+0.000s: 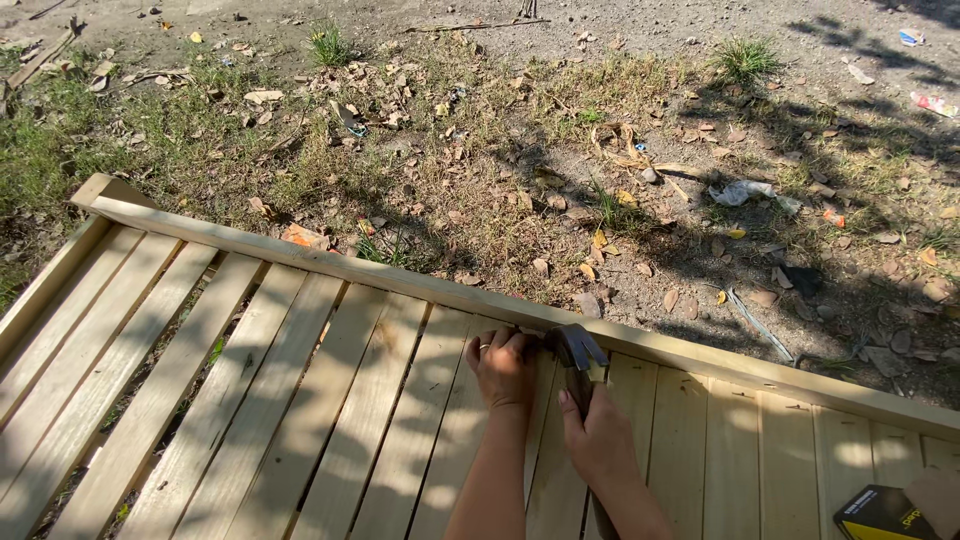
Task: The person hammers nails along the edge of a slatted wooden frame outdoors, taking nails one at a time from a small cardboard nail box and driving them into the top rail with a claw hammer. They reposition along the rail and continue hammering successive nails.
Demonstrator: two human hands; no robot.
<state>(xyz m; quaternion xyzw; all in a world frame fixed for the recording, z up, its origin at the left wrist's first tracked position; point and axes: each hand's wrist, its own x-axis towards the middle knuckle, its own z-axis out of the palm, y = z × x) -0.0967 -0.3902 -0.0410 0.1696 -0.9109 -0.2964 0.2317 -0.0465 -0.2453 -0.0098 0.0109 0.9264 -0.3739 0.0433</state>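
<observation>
Right hand wraps its grip round the hammer, left hand curled shut just beside its head on the slats.

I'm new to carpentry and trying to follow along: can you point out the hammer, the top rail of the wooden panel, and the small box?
hammer [580, 348], head view, on its metal head.
top rail [300, 255], head view, on its upper face.
small box [880, 513], head view, on its black and yellow lid.

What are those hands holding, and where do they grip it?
The right hand grips a hammer by its handle. The left hand rests by its head; any hold cannot be told.
</observation>
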